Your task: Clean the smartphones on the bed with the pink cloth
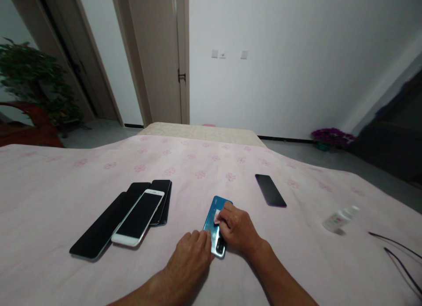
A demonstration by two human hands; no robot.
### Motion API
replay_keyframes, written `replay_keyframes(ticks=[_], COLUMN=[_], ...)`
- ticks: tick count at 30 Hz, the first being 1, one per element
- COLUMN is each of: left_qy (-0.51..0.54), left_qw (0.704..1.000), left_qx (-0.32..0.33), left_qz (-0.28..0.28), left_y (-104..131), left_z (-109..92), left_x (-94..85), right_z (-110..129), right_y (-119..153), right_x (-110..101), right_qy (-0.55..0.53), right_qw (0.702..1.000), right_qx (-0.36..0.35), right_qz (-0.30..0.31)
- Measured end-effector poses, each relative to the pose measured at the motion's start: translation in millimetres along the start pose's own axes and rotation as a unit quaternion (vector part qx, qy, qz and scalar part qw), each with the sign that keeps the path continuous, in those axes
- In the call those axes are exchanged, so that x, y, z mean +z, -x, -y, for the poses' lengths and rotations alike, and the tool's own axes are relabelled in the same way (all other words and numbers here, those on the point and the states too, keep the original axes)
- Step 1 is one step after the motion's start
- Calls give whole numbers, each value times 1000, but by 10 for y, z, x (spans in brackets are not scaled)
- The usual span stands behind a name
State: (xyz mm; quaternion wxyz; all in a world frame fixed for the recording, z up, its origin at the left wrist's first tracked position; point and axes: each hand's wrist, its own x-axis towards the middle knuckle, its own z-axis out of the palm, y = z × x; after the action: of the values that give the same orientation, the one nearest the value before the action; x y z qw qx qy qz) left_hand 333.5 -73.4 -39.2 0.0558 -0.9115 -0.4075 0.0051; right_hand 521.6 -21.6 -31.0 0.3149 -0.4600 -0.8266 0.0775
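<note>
A blue smartphone [215, 205] lies back side up on the pink flowered cloth, its camera bump towards me. My left hand [191, 253] grips the phone's left edge near the lower end, fingers curled together. Pinched in my right hand [240, 229] is a small pale wipe [216, 217], pressed against the phone's back. Part of the phone and most of the wipe are hidden beneath the right fingers. To the left, a white-framed smartphone [140, 218] rests on top of several dark phones, among them a long black smartphone [99, 231].
A dark smartphone [270, 190] lies alone to the right. Farther right, a small white bottle [339, 219] lies on its side, with dark cables [397, 242] near the right edge. The flowered tablecloth [214, 165] covers the table; beyond stand a door [154, 55] and a white wall.
</note>
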Motion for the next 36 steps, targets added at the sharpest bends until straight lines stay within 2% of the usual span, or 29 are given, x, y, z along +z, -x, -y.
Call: replay_keyframes(ticks=[8, 16, 22, 30, 36], left_qy=[-34, -16, -26, -29, -42], left_qw=[999, 1000, 999, 1000, 999], left_qx=[-3, 1, -12, 3, 8], left_qz=[-8, 4, -14, 3, -4], left_y=[19, 10, 15, 1, 17], left_z=[-23, -18, -34, -11, 1], left_x=[-17, -16, -32, 39, 109], right_z=[107, 21, 93, 65, 159], right_y=[16, 1, 13, -37, -23], right_x=[8, -13, 49, 114, 98], right_qy=[-33, 9, -20, 31, 11], right_qw=[996, 1000, 998, 999, 997], right_qx=[-69, -1, -49, -14, -67], right_qz=[47, 0, 37, -9, 42])
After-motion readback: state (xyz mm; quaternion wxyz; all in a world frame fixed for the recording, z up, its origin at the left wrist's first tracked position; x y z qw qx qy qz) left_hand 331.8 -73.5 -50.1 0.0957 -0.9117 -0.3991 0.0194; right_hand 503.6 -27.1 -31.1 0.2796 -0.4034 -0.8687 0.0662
